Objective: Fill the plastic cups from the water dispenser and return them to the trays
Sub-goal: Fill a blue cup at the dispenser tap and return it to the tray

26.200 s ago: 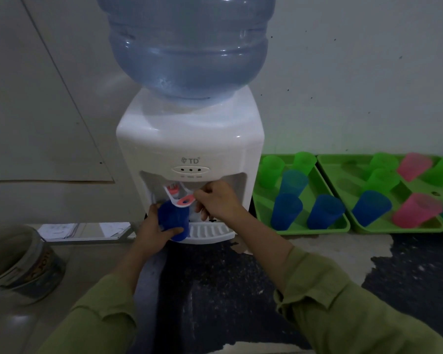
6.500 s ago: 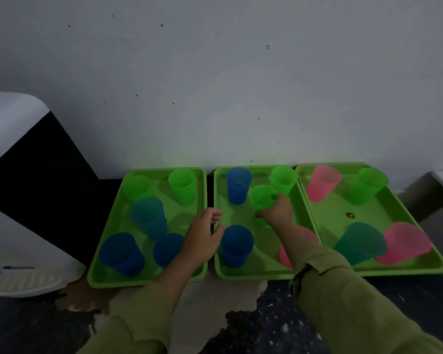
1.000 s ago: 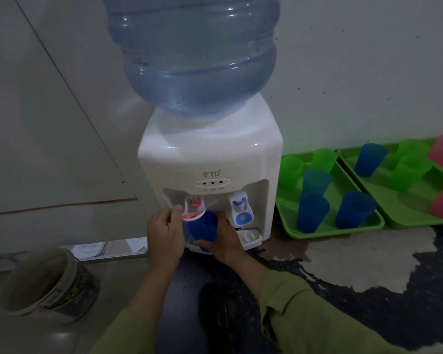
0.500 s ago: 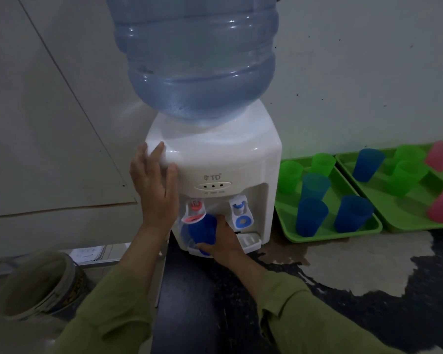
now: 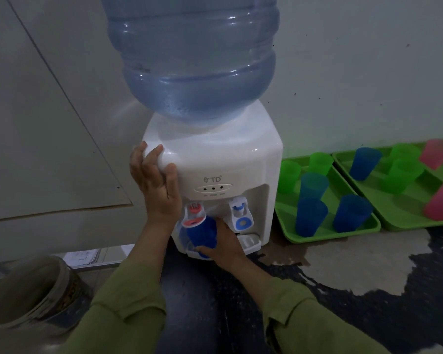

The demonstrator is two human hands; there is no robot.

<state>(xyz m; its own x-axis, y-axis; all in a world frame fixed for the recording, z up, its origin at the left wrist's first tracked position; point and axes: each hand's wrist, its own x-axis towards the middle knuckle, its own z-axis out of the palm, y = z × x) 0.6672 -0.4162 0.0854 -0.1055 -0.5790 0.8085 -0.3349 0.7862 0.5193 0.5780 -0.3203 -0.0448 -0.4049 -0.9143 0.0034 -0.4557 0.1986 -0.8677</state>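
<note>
A white water dispenser [image 5: 225, 159] stands on the floor with a big blue bottle [image 5: 192, 54] on top. My right hand [image 5: 224, 245] grips a blue cup [image 5: 202, 235] tilted against the red tap [image 5: 194, 213]. My left hand [image 5: 155, 185] rests on the dispenser's upper left corner, fingers curved over its edge. The blue tap [image 5: 241, 212] to the right is free. Two green trays hold cups: the near tray [image 5: 327, 236] has green, teal and blue cups, the far tray [image 5: 404, 215] has blue, green and pink ones.
A round tin bucket [image 5: 33, 295] sits at the lower left on the floor. Papers [image 5: 82, 255] lie under a pale wall panel [image 5: 49, 129]. The floor in front shows dark patches and a pale patch [image 5: 356, 261].
My left hand left the red tap and moved up onto the dispenser's top left corner, where it stays. My right hand keeps the blue cup under the red tap.
</note>
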